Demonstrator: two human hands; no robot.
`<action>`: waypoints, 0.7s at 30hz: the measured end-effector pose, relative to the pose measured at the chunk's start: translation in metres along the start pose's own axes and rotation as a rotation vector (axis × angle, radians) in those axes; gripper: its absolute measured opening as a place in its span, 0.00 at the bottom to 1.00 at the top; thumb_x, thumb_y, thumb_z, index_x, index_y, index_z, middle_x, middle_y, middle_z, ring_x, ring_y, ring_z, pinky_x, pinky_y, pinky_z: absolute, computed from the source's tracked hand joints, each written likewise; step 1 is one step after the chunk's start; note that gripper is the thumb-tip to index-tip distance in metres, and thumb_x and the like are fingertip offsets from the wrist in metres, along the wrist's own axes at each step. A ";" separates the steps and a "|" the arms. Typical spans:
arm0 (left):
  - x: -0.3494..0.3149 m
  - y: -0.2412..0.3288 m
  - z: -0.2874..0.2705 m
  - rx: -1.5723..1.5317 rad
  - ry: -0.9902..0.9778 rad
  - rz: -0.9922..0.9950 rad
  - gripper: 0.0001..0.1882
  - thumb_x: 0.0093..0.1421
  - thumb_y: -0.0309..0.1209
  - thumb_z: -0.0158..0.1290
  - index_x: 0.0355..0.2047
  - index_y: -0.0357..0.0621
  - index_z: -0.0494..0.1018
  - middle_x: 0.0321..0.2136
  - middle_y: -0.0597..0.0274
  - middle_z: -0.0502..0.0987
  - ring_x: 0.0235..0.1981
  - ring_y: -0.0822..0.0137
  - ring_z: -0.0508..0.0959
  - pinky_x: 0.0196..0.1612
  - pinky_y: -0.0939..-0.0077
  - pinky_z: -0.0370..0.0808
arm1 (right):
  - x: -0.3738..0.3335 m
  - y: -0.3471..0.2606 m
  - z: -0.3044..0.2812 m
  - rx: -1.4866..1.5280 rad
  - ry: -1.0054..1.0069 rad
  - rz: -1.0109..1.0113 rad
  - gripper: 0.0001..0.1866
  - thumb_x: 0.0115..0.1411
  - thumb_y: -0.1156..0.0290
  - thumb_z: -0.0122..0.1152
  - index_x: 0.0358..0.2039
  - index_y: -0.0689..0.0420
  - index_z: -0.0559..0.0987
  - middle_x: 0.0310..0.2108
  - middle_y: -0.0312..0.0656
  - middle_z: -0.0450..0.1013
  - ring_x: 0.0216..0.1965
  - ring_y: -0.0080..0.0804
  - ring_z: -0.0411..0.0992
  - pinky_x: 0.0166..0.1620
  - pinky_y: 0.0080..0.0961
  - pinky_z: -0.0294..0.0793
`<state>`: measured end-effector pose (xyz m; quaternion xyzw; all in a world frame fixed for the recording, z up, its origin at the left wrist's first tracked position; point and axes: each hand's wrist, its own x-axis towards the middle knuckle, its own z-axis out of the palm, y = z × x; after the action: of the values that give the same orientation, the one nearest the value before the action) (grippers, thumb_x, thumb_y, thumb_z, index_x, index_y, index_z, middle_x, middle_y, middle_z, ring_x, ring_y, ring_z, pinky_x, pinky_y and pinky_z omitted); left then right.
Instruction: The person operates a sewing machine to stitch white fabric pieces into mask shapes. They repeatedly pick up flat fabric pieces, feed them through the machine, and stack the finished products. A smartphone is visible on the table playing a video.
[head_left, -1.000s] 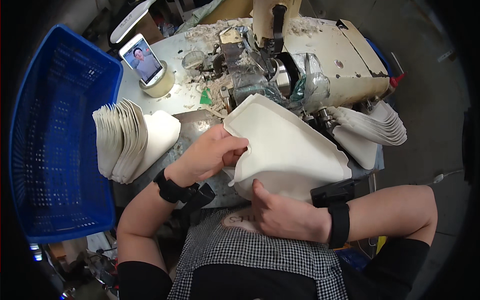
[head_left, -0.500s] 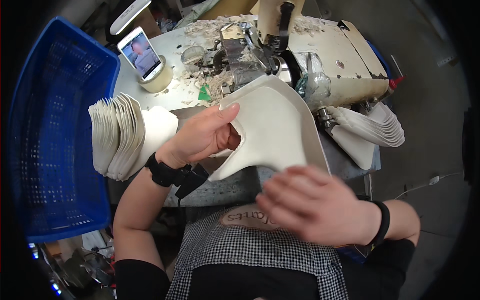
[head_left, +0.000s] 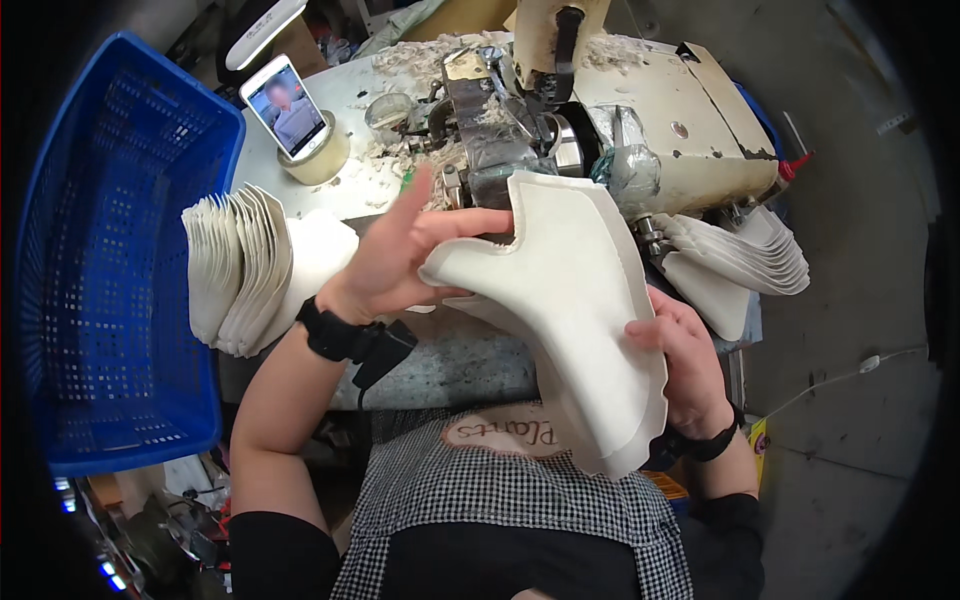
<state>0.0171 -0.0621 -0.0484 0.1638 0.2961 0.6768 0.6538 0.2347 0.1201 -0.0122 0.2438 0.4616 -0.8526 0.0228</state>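
I hold a white, curved fabric piece (head_left: 580,310) up in front of my chest, its notched top edge close to the grimy sewing machine (head_left: 590,130). My left hand (head_left: 400,255) grips its upper left edge between thumb and fingers, with the index finger sticking up. My right hand (head_left: 685,360) holds its lower right edge from behind. Both wrists wear black bands.
A stack of white pieces (head_left: 240,265) leans at the left of the metal table (head_left: 300,190); another stack (head_left: 740,255) lies to the right of the machine. A blue plastic crate (head_left: 110,270) stands far left. A phone (head_left: 288,105) is propped on a tape roll. Lint covers the table.
The white piece has been lifted off the table and turned upright. My right hand moved from the lower middle to the piece's right edge; my left hand rose with it.
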 end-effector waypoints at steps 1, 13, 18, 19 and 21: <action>-0.007 0.000 0.000 0.026 0.026 0.035 0.37 0.66 0.55 0.38 0.60 0.33 0.59 0.53 0.52 0.70 0.50 0.66 0.74 0.53 0.72 0.73 | 0.000 -0.001 0.000 0.059 0.014 0.011 0.25 0.55 0.76 0.49 0.55 0.68 0.65 0.45 0.46 0.73 0.42 0.27 0.75 0.48 0.23 0.73; -0.011 -0.003 0.004 0.420 0.207 -0.034 0.26 0.70 0.41 0.35 0.55 0.29 0.64 0.52 0.52 0.71 0.47 0.65 0.77 0.40 0.76 0.82 | 0.001 0.013 -0.008 0.287 -0.024 0.050 0.28 0.55 0.73 0.49 0.57 0.68 0.63 0.47 0.49 0.72 0.45 0.33 0.75 0.50 0.26 0.74; -0.007 -0.004 0.005 0.456 0.165 -0.030 0.27 0.70 0.43 0.34 0.54 0.30 0.65 0.48 0.54 0.73 0.46 0.68 0.77 0.39 0.77 0.82 | 0.000 0.018 -0.015 0.311 -0.036 0.058 0.28 0.55 0.73 0.48 0.57 0.68 0.62 0.49 0.50 0.71 0.46 0.34 0.74 0.50 0.27 0.74; -0.006 -0.004 0.006 0.452 0.157 -0.029 0.27 0.70 0.43 0.34 0.54 0.30 0.65 0.47 0.54 0.74 0.45 0.68 0.77 0.39 0.78 0.82 | 0.000 0.018 -0.016 0.332 -0.053 0.063 0.29 0.55 0.73 0.48 0.57 0.68 0.62 0.49 0.51 0.70 0.46 0.34 0.74 0.50 0.28 0.74; -0.006 -0.006 0.008 0.455 0.172 -0.034 0.26 0.69 0.46 0.37 0.53 0.36 0.68 0.45 0.57 0.75 0.41 0.72 0.77 0.39 0.79 0.79 | -0.001 0.020 -0.019 0.332 -0.050 0.063 0.29 0.55 0.72 0.48 0.57 0.68 0.62 0.49 0.51 0.70 0.46 0.35 0.74 0.51 0.28 0.73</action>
<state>0.0270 -0.0672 -0.0449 0.2439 0.4982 0.5929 0.5838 0.2484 0.1234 -0.0363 0.2374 0.3056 -0.9219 0.0204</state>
